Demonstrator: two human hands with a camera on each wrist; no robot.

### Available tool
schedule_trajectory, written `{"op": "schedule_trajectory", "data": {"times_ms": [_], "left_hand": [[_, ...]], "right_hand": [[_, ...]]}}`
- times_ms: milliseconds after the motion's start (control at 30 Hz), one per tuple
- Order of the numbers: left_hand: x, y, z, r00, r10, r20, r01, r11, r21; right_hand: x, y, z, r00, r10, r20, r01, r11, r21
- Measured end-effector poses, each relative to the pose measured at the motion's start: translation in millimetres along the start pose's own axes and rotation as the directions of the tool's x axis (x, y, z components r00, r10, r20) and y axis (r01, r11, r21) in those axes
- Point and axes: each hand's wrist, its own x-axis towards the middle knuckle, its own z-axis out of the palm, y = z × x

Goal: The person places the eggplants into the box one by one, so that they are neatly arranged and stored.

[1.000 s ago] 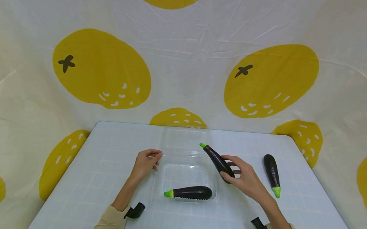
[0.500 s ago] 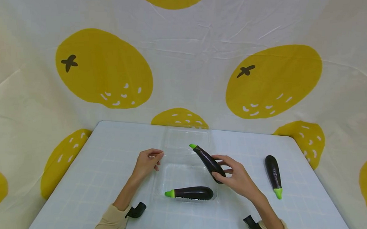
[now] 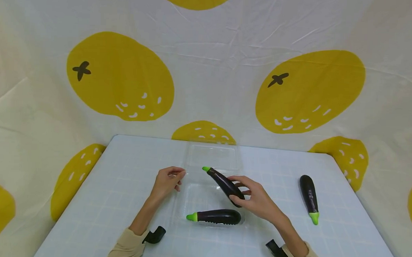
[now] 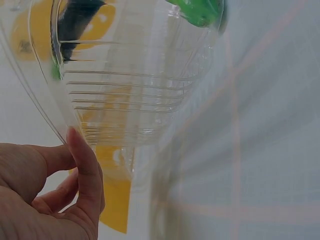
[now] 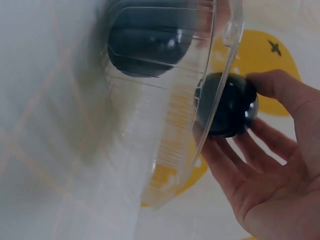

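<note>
My right hand (image 3: pixel 256 198) grips the thick end of a dark purple eggplant (image 3: pixel 224 183), its green stem end tilted up and to the far left. That eggplant is over the clear plastic clamshell container (image 3: pixel 198 194). A second eggplant (image 3: pixel 220 216) lies crosswise inside, along the near side, with its green end to the left. At the left rim, my left hand (image 3: pixel 166 182) pinches the container's edge between thumb and finger, as the left wrist view shows. In the right wrist view the held eggplant's round end (image 5: pixel 230 105) appears just above the container's rim.
The container's transparent lid (image 3: pixel 211 157) lies folded back toward the table's far edge. A third eggplant (image 3: pixel 308 194) rests on the pale checked table (image 3: pixel 130 160) at the right. Behind stands a white cloth (image 3: pixel 214 87) printed with yellow fruit.
My right hand has carried its eggplant leftward, from the container's right side to over it. The left hand stays at the rim. The other eggplants have not moved.
</note>
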Motion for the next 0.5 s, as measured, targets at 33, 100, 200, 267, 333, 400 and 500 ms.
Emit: {"op": "schedule_trajectory", "data": {"times_ms": [33,100,200,267,333,400,500], "left_hand": [[0.2,-0.2,0.3,1.0,0.001,0.0,-0.001,1.0,0.003],[0.7,-0.3,0.9,1.0,0.004,0.001,-0.004,1.0,0.007],[1.1,-0.5,1.7,1.0,0.008,0.001,-0.008,1.0,0.011],[0.9,-0.3,1.9,1.0,0.007,0.0,-0.007,1.0,0.01],[0.9,-0.5,1.9,1.0,0.002,-0.001,-0.002,1.0,0.011],[0.8,-0.8,1.7,1.0,-0.001,-0.003,0.001,1.0,0.009],[0.3,-0.9,0.7,1.0,0.006,-0.003,-0.006,1.0,0.002]], "right_hand": [[1.1,0.5,1.1,1.0,-0.004,0.007,0.004,1.0,0.003],[3.1,1.6,3.2,1.0,-0.013,0.028,0.013,1.0,0.0],[5.2,3.1,5.6,0.998,-0.014,0.069,0.015,1.0,-0.013],[6.3,4.4,6.9,0.995,-0.015,0.1,0.017,1.0,-0.023],[7.3,5.4,7.8,0.992,-0.02,0.127,0.023,0.999,-0.027],[8.1,6.1,8.6,0.988,-0.027,0.152,0.032,0.999,-0.029],[9.2,6.8,9.4,0.982,-0.049,0.184,0.056,0.998,-0.033]]}}
